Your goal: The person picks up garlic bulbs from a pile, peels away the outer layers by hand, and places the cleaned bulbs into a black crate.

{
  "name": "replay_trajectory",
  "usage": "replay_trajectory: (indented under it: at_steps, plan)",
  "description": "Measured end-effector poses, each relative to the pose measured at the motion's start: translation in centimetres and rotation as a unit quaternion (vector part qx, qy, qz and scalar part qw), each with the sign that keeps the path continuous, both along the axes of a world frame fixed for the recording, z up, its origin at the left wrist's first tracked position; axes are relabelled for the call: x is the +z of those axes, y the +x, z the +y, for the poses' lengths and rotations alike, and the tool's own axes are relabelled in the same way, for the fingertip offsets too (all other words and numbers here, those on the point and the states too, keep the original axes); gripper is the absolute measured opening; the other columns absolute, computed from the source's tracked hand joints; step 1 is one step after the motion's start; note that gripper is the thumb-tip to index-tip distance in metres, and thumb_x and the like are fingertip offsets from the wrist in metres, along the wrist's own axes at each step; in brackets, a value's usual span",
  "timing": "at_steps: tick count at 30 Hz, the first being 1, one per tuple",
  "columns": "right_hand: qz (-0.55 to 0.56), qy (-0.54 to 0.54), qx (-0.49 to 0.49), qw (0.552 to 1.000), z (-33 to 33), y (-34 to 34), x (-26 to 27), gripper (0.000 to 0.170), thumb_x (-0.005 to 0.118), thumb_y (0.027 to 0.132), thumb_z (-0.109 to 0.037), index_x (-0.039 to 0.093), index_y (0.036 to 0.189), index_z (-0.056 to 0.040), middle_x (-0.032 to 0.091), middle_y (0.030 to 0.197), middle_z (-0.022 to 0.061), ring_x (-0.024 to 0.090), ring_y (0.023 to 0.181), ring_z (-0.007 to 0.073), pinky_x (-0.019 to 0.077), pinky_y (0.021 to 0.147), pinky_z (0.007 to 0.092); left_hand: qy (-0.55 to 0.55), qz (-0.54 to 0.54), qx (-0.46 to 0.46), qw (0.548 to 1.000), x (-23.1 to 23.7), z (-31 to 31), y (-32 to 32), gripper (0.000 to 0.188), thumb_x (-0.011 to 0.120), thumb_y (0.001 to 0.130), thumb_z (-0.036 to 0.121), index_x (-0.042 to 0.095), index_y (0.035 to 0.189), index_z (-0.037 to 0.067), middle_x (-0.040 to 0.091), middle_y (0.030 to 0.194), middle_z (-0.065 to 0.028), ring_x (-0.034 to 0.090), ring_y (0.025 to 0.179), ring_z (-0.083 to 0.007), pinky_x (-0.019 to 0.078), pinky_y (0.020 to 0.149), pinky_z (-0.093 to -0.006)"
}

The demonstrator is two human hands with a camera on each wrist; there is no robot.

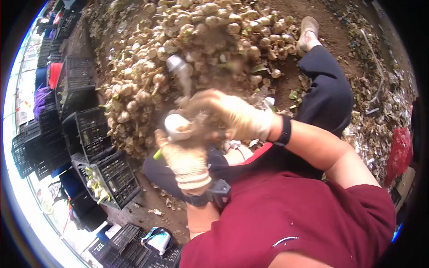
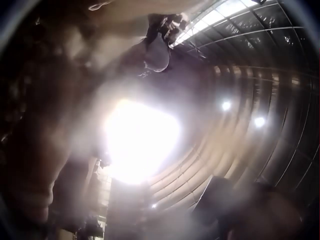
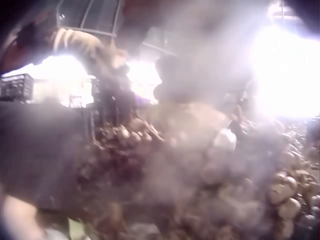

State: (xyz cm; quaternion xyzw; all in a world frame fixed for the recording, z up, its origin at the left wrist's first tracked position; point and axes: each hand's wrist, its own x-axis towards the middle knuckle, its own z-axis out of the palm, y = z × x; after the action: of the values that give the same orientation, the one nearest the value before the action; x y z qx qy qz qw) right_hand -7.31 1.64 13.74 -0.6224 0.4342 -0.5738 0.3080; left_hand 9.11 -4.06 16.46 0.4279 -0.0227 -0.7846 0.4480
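In the head view, my gloved left hand (image 1: 185, 161) holds a white garlic bulb (image 1: 176, 125), with the thumb along its outer side; the other fingers are mostly hidden. A pale bulb (image 2: 157, 54) also shows near the top of the left wrist view. My gloved right hand (image 1: 237, 114) arches over from the right, its blurred fingertips close to the bulb and some loose husk. I cannot tell whether those fingers grip anything. Beyond both hands rises a large heap of garlic (image 1: 174, 31) with dry stems. A blurred pale object (image 1: 178, 67) overlaps the heap.
Black plastic crates (image 1: 118, 178) stand on the left, one with garlic and green stems in it. The person's legs (image 1: 328, 91) flank the heap. Husk litter (image 1: 366, 147) covers the ground to the right, near a red bag (image 1: 399, 154).
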Motion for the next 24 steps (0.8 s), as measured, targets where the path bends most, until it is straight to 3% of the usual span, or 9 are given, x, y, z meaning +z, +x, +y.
replay_trajectory:
  at_steps: [5, 8, 10, 14, 16, 18, 19, 22, 24]
  plan:
    - [-0.432, 0.282, 0.018, 0.856, -0.3, -1.5, -0.3, 0.019, 0.061, 0.085, -0.017, 0.053, 0.098, -0.0059, 0.060, 0.091, 0.0049, 0.057, 0.076, 0.0127, 0.0480, 0.068, 0.0271, 0.025, 0.015, -0.071, 0.997, -0.6, 1.2, -2.1, 0.041, 0.044, 0.091, 0.033, 0.052, 0.117, 0.001, 0.060, 0.110, -0.0178, 0.053, 0.109, -0.0361, 0.0401, 0.097, -0.0540]
    - [-0.467, 0.290, -0.085, 0.831, -0.6, -2.4, -1.6, 0.014, 0.060, 0.089, -0.016, 0.055, 0.097, -0.0062, 0.061, 0.082, 0.0018, 0.056, 0.070, 0.0093, 0.0471, 0.062, 0.0241, -0.013, 0.027, -0.072, 0.997, 0.8, -0.8, 0.4, 0.039, 0.050, 0.089, 0.028, 0.051, 0.114, -0.001, 0.059, 0.108, -0.0234, 0.060, 0.099, -0.0393, 0.0495, 0.091, -0.0531]
    - [-0.214, 0.268, -0.069, 0.937, -0.1, -2.1, -2.6, 0.009, 0.062, 0.083, -0.008, 0.061, 0.092, -0.0057, 0.062, 0.081, 0.0049, 0.058, 0.069, 0.0143, 0.0487, 0.062, 0.0299, -0.071, 0.242, -0.018, 0.967, 1.5, -4.6, 6.1, 0.045, 0.062, 0.074, 0.008, 0.047, 0.115, -0.006, 0.055, 0.111, -0.0301, 0.062, 0.087, -0.0350, 0.0569, 0.082, -0.0455]
    - [0.200, 0.189, 0.165, 0.947, 3.0, -1.0, -2.4, 0.016, 0.062, 0.067, -0.006, 0.065, 0.083, -0.0053, 0.060, 0.081, 0.0127, 0.061, 0.081, 0.0317, 0.0495, 0.071, 0.0383, -0.391, 0.046, 0.359, 0.846, 5.7, -10.5, 15.9, 0.042, 0.061, 0.082, 0.019, 0.050, 0.103, -0.016, 0.059, 0.100, -0.0280, 0.063, 0.090, -0.0315, 0.0556, 0.082, -0.0377]
    - [0.212, 0.223, 0.210, 0.928, 3.8, 0.2, -2.4, 0.014, 0.063, 0.070, -0.010, 0.065, 0.082, -0.0039, 0.059, 0.086, 0.0147, 0.060, 0.085, 0.0341, 0.0490, 0.073, 0.0409, -0.411, 0.108, 0.096, 0.900, 3.2, -12.6, 15.1, 0.039, 0.061, 0.084, 0.026, 0.055, 0.099, -0.010, 0.062, 0.098, -0.0219, 0.064, 0.081, -0.0289, 0.0553, 0.074, -0.0344]
    - [0.226, 0.251, 0.237, 0.911, 3.6, 0.1, -1.6, 0.016, 0.063, 0.072, -0.014, 0.065, 0.083, -0.0026, 0.059, 0.089, 0.0159, 0.061, 0.085, 0.0340, 0.0496, 0.073, 0.0410, -0.306, -0.118, -0.075, 0.942, -1.5, -14.7, 8.6, 0.031, 0.063, 0.084, 0.026, 0.061, 0.095, -0.002, 0.063, 0.099, -0.0151, 0.063, 0.082, -0.0250, 0.0539, 0.069, -0.0304]
    - [0.247, 0.262, 0.224, 0.906, 3.5, -0.3, -1.0, 0.017, 0.063, 0.073, -0.015, 0.065, 0.084, -0.0024, 0.059, 0.090, 0.0159, 0.061, 0.086, 0.0340, 0.0498, 0.074, 0.0410, -0.286, -0.377, -0.108, 0.874, -1.2, -11.3, 1.3, 0.024, 0.063, 0.086, 0.024, 0.064, 0.098, 0.003, 0.064, 0.102, -0.0124, 0.061, 0.092, -0.0221, 0.0516, 0.072, -0.0267]
    - [0.275, 0.293, 0.189, 0.896, 3.0, -1.8, -0.4, 0.020, 0.065, 0.073, -0.019, 0.065, 0.086, -0.0035, 0.061, 0.090, 0.0155, 0.062, 0.086, 0.0332, 0.0509, 0.073, 0.0415, -0.423, -0.486, -0.267, 0.716, -13.6, -13.7, -3.8, 0.046, 0.074, 0.075, 0.018, 0.059, 0.116, 0.005, 0.056, 0.119, -0.0142, 0.055, 0.110, -0.0300, 0.0471, 0.088, -0.0362]
    - [0.290, 0.295, 0.138, 0.900, 2.9, -2.6, -0.6, 0.019, 0.065, 0.074, -0.018, 0.066, 0.087, -0.0050, 0.062, 0.086, 0.0148, 0.064, 0.082, 0.0324, 0.0517, 0.070, 0.0417, -0.408, -0.742, -0.328, 0.419, -16.6, -13.0, -7.6, 0.062, 0.075, 0.072, 0.017, 0.050, 0.127, 0.006, 0.044, 0.130, -0.0218, 0.052, 0.113, -0.0380, 0.0433, 0.096, -0.0401]
